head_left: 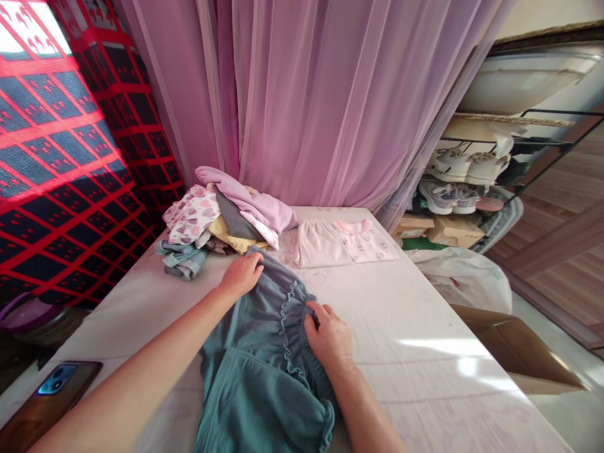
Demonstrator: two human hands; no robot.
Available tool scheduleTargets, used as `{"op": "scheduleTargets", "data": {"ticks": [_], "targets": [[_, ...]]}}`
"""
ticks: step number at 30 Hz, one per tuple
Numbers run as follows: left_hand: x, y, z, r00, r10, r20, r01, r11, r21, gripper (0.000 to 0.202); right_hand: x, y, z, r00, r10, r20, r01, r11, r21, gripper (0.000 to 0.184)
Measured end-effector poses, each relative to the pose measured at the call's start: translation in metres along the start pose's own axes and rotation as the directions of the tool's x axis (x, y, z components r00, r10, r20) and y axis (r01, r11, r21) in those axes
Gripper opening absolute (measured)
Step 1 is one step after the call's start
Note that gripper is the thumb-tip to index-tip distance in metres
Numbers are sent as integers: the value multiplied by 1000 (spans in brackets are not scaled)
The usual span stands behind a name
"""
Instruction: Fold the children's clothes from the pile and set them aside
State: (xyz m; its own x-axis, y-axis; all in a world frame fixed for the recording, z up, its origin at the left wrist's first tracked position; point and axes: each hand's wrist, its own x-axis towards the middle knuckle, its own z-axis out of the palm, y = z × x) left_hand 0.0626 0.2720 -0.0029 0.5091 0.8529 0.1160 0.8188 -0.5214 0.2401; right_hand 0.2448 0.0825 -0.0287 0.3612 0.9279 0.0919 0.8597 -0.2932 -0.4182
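Note:
A teal garment (250,377) with a gathered, frilled band lies spread on the covered table before me. My left hand (243,274) is closed on its far end, fingers curled over the cloth. On the frilled band, at the garment's right side, my right hand (330,333) pinches the fabric between thumb and fingers. Just beyond my left hand rises a pile of clothes (231,214) in lilac, grey, yellow and heart-print cloth. Folded pale pink clothing (346,242) lies flat to the right of that pile. What the garment's near end looks like is cut off by the frame.
A phone (51,402) lies at the table's left edge. Purple curtains (302,107) hang behind the table, and a red-and-black patterned cloth (80,145) hangs at left. To the right stand a shoe rack (542,141), a plastic bag (467,277) and an open cardboard box (514,346).

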Motion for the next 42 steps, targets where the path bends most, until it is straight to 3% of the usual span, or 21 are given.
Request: {"op": "scheduleTargets", "data": {"ticks": [2, 5, 9, 14, 19, 26, 32, 40, 42], "targets": [[-12, -11, 9, 990, 142, 17, -141, 989, -45, 32, 0, 0, 0, 1000, 5, 5, -5, 1000, -1, 34], [-26, -31, 11, 977, 207, -49, -211, 972, -105, 42, 0, 3, 1, 1000, 2, -10, -2, 1000, 19, 33], [-51, -46, -13, 990, -1, -144, -10, 997, -75, 37, 0, 6, 4, 999, -17, -32, 19, 998, 65, 33], [-111, -47, -47, 962, -266, 64, 261, 963, 69, 27, 2, 7, 6, 998, -14, -53, 19, 996, 86, 32], [-154, -46, -50, 920, -367, 137, 370, 929, 1, 33, 3, 7, 5, 998, -19, -52, 25, 994, 104, 32], [-159, -34, -46, 914, -397, 87, 395, 918, 37, 28, 3, 6, 4, 996, -44, -74, 52, 993, 107, 31], [-170, -43, -49, 898, -438, 31, 439, 898, -15, 25, 4, 7, 5, 997, -48, -66, 55, 993, 105, 31], [-176, -37, -44, 907, -415, -71, 421, 901, 108, 24, 5, 7, 3, 997, -53, -47, 57, 994, 91, 31], [-173, -32, -40, 930, -346, -124, 356, 932, 72, 28, 5, 7, 3, 997, -54, -53, 59, 994, 94, 31]]}}
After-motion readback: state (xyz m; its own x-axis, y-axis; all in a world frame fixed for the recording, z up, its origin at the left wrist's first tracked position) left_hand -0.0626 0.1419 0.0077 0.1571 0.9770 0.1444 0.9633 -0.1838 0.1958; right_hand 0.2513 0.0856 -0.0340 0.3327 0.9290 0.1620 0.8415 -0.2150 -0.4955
